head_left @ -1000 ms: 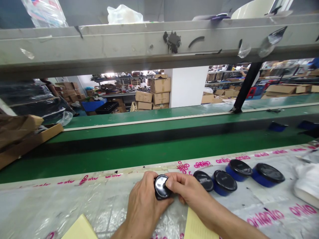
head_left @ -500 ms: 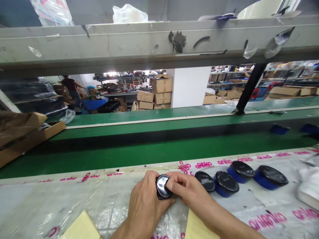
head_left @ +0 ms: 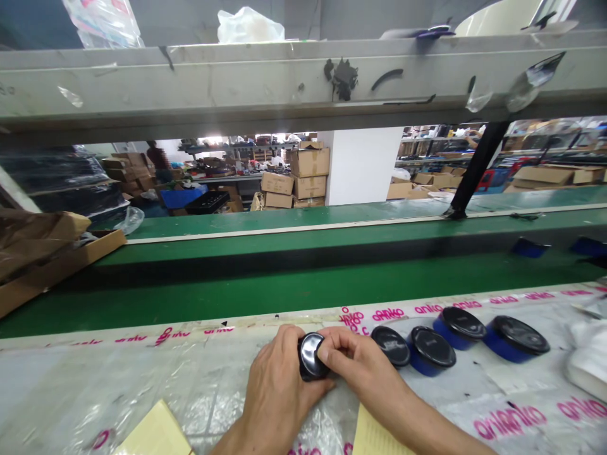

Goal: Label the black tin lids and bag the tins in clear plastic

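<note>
Between my two hands is a small round black case (head_left: pixel 312 356) with a glossy top, tilted so the top faces me. My left hand (head_left: pixel 277 379) is wrapped round its left side and underside. My right hand (head_left: pixel 358 357) grips the right edge, its thumb pressed on the glossy top. The fingers behind the case are partly hidden. Just right of my right hand lie several round cases with black tops and blue sides, among them a blue-sided case (head_left: pixel 431 349) and a nearer black-topped one (head_left: pixel 391 345), partly covered by my hand.
Plastic sheeting printed in pink (head_left: pixel 190 366) covers the bench. Yellow paper pads (head_left: pixel 154 433) lie near the front edge. Beyond runs a green conveyor belt (head_left: pixel 284 287), with a cardboard tray (head_left: pixel 61 272) at left. A grey shelf beam (head_left: pixel 265 82) crosses overhead, and a black post (head_left: pixel 478 167) stands right.
My hands and the black case stay almost in the same place. In the background, a person at the left has moved a little to the right and is now partly hidden.
</note>
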Available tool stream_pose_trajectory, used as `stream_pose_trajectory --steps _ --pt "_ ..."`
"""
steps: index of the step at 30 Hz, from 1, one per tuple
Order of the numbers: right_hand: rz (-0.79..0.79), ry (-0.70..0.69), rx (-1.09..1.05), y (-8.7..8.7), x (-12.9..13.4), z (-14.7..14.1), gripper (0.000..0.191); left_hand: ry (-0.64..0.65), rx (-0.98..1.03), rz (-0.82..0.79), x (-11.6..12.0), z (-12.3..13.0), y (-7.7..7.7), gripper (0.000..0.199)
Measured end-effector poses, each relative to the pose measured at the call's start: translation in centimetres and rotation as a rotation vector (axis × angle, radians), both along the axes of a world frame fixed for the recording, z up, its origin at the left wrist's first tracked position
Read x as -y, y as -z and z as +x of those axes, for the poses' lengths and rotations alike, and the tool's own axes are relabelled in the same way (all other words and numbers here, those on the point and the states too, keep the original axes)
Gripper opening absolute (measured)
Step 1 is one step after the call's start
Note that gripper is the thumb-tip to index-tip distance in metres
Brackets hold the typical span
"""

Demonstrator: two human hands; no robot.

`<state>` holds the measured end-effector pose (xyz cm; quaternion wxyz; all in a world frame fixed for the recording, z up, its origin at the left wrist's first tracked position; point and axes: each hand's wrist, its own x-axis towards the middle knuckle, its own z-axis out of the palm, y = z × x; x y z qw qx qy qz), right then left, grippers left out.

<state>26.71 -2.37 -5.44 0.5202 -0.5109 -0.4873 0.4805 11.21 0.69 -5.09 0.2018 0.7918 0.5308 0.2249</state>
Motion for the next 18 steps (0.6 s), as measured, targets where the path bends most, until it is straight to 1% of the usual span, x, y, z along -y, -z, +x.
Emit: stream_pose_trajectory --steps 5,7,10,15,18 --pt "0.006 -0.005 -0.031 -0.01 -0.02 0.05 0.030 0.014 0.030 -0.053 -0.01 -0.15 -0.41 0.042" --pt "-0.022 -0.024 -0.072 -0.08 0.00 0.08 0.032 0.013 0.021 -0.059 0.07 -0.25 -0.42 0.041" --pt "-0.064 -0.036 -0.121 -0.26 0.13 0.06 0.033 0.020 0.010 -0.028 0.20 -0.42 -0.19 0.041" --pt "-0.015 -0.045 -0.128 -0.49 0.22 -0.05 0.034 0.026 -0.011 0.004 0.19 -0.50 0.13 0.040" --pt "-0.012 -0.043 -0.112 -0.56 0.18 -0.02 0.035 0.023 -0.017 0.006 0.10 -0.36 0.10 0.041"
